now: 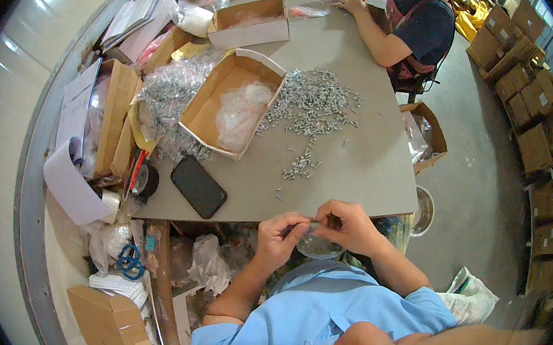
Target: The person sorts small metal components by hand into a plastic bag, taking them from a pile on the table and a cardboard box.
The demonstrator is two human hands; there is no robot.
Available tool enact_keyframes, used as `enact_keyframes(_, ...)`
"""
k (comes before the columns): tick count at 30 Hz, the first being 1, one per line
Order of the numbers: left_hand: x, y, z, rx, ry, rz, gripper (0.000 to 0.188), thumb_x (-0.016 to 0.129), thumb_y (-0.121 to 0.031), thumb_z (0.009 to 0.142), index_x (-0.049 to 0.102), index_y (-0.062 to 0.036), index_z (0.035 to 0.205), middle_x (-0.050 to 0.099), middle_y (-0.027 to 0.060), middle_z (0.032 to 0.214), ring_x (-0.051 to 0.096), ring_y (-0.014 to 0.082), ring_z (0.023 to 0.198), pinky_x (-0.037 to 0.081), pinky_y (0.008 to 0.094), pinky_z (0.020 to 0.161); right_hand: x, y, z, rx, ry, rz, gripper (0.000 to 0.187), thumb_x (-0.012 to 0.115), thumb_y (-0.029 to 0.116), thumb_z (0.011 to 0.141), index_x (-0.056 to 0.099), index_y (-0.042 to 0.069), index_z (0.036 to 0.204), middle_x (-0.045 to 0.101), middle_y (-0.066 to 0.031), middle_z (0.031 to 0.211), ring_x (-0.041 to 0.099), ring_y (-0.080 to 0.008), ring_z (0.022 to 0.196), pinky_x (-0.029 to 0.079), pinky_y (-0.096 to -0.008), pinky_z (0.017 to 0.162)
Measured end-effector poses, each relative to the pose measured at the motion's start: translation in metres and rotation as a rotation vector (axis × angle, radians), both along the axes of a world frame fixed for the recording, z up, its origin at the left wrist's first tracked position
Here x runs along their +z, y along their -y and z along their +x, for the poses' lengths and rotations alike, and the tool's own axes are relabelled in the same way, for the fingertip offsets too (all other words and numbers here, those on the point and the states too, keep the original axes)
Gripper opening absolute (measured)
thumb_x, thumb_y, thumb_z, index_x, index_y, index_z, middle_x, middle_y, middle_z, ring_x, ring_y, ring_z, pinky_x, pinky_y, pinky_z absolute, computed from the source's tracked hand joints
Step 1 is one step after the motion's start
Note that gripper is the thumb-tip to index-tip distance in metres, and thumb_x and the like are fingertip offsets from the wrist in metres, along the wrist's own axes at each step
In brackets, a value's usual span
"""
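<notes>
Just off the table's front edge, my left hand [280, 241] and my right hand [348, 228] come together, fingertips pinched. Between them is a small clear plastic bag [318, 245], gripped from both sides near its top. What the bag contains is too hard to make out. Beyond my hands, a few loose screws [300, 168] trail back to a big heap of silvery screws [312, 98]. Beside the heap stands an open cardboard box [206, 116] with flat clear bags [242, 114] inside. A black phone [198, 187] lies left of my hands.
Filled clear bags [171, 96] crowd the table's left side, with a second box [248, 34] behind. Across the table a person [420, 29] works. Blue-handled scissors [129, 262] hang at the lower left. A metal bowl [427, 210] and stacked cartons [537, 152] are to the right.
</notes>
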State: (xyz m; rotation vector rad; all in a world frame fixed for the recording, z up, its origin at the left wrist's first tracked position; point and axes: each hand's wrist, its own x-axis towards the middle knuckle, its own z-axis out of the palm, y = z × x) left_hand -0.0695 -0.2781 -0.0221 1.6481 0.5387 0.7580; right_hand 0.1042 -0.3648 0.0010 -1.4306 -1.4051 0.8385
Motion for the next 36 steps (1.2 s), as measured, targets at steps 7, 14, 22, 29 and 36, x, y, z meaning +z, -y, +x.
enact_keyframes(7,0.004,-0.004,0.005,-0.039,-0.046,0.147,0.013,0.062,-0.011,0.087,0.060,0.0016,0.084,0.062,0.0097,0.082,0.058,0.0198,0.076,0.046,0.0298,0.070,-0.002,-0.005,0.003,0.067,0.107,0.128,0.015,0.066,0.003,0.076,0.055,0.004,0.087,0.055,-0.0084,0.078,0.055,-0.0213,0.068,0.044,-0.0299,0.057)
enact_keyframes(14,0.012,-0.012,0.002,-0.099,-0.130,0.011,0.014,0.061,-0.012,0.088,0.060,0.0006,0.084,0.061,0.0051,0.080,0.055,0.0129,0.074,0.045,0.0265,0.068,-0.002,-0.004,0.005,0.110,0.072,0.168,0.011,0.062,0.002,0.077,0.053,0.004,0.083,0.052,-0.0086,0.077,0.050,-0.0248,0.070,0.040,-0.0329,0.061)
enact_keyframes(22,0.070,-0.154,0.010,0.685,-0.112,0.512,0.020,0.063,-0.020,0.088,0.063,-0.0002,0.083,0.059,0.0024,0.069,0.052,0.0089,0.063,0.042,0.0268,0.054,-0.029,0.004,0.027,-0.196,-0.016,-0.018,0.010,0.063,0.005,0.076,0.054,0.004,0.080,0.055,-0.0114,0.078,0.054,-0.0287,0.074,0.044,-0.0368,0.063)
enact_keyframes(29,0.039,-0.232,0.053,0.293,-0.875,0.931,0.012,0.061,-0.010,0.081,0.067,-0.0018,0.088,0.066,0.0170,0.080,0.064,0.0318,0.073,0.052,0.0392,0.068,-0.050,0.000,0.027,-0.256,0.177,0.134,0.008,0.065,0.004,0.078,0.057,0.002,0.080,0.052,-0.0094,0.072,0.051,-0.0202,0.062,0.041,-0.0302,0.055)
enact_keyframes(36,-0.006,-0.264,0.063,0.243,-1.325,1.006,0.009,0.067,-0.011,0.073,0.068,-0.0038,0.079,0.066,0.0196,0.079,0.066,0.0335,0.077,0.052,0.0407,0.072,-0.053,0.000,0.029,-0.246,0.185,0.121,0.009,0.065,0.003,0.077,0.057,0.002,0.080,0.053,-0.0098,0.073,0.051,-0.0206,0.060,0.041,-0.0301,0.055)
